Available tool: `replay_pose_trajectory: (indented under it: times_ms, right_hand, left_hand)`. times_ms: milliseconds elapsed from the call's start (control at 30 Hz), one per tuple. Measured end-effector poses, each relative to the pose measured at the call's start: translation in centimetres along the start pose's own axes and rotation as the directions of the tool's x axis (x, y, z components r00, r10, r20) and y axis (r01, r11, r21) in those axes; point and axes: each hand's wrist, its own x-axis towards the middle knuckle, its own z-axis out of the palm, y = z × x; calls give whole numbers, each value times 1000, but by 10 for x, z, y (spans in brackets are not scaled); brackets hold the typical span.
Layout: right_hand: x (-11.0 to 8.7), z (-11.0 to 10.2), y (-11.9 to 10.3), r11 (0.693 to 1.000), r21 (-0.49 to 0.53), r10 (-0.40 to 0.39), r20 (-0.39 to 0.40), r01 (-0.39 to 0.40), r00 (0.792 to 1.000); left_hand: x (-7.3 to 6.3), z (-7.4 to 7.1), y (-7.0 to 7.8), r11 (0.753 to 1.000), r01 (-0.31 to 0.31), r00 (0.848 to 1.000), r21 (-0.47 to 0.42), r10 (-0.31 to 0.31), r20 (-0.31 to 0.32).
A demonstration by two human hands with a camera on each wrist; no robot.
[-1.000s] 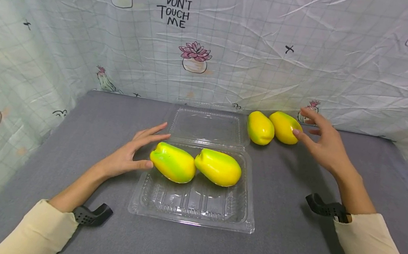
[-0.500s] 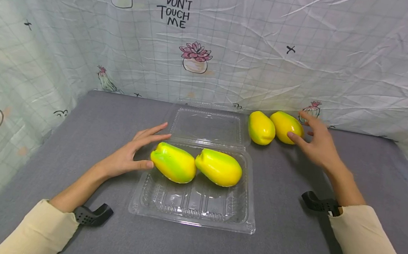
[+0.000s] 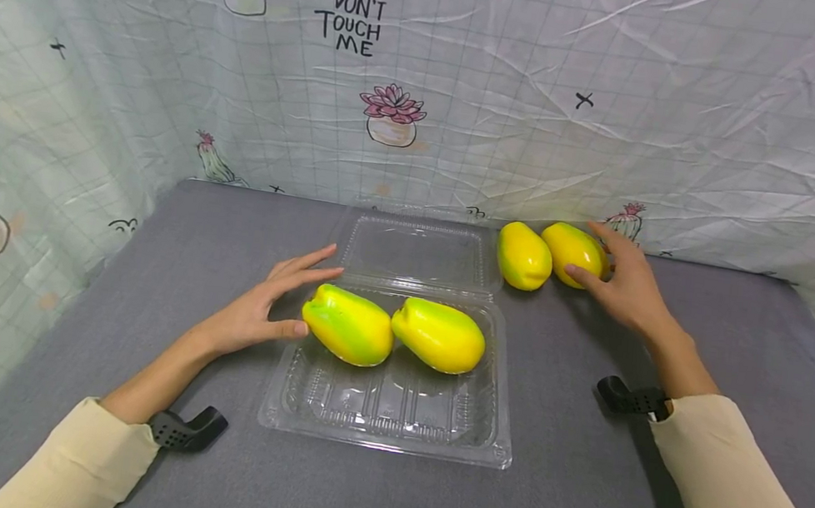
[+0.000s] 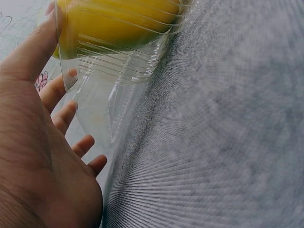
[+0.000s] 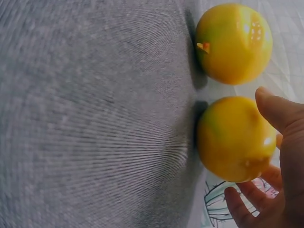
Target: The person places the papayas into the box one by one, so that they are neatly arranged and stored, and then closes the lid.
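Note:
In the head view, my left hand [image 3: 250,311] is at the left side of a clear plastic clamshell box [image 3: 386,440], fingers extended and thumb right at its rim. Two yellow-green papayas [image 3: 350,327] [image 3: 439,337] lie side by side in the back of the box's base. My right hand [image 3: 630,284] reaches around the right-hand papaya [image 3: 569,254] at the back of the table, thumb in front of it and fingers spread along its far side. The right wrist view shows the thumb [image 5: 280,111] overlapping this papaya [image 5: 235,137], with the fingers loosely spread below.
Left of that fruit lies another papaya [image 3: 524,256], beside the box's opened lid [image 3: 418,254]. A printed cloth [image 3: 467,127] hangs behind the grey tabletop [image 3: 364,500]. Each wrist wears a black mount [image 3: 187,428].
My right hand has moved left and inward, bringing its thumb across the front of the right-hand papaya. The left hand and the fruits in the box have stayed put.

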Motion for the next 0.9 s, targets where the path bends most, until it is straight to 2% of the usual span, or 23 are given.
replay_pose_trajectory:
  times_ms: [533,900]
  right_hand:
    - [-1,-3,3,998,-52,22,31,-21,999]
    - [-2,-10,-3,986,-143,98,100,-83,990]
  left_hand:
    - [2,0,-1,1000,-12,1000,-1,12,1]
    - [0,0,-1,1000,-10,1000,5,10,1]
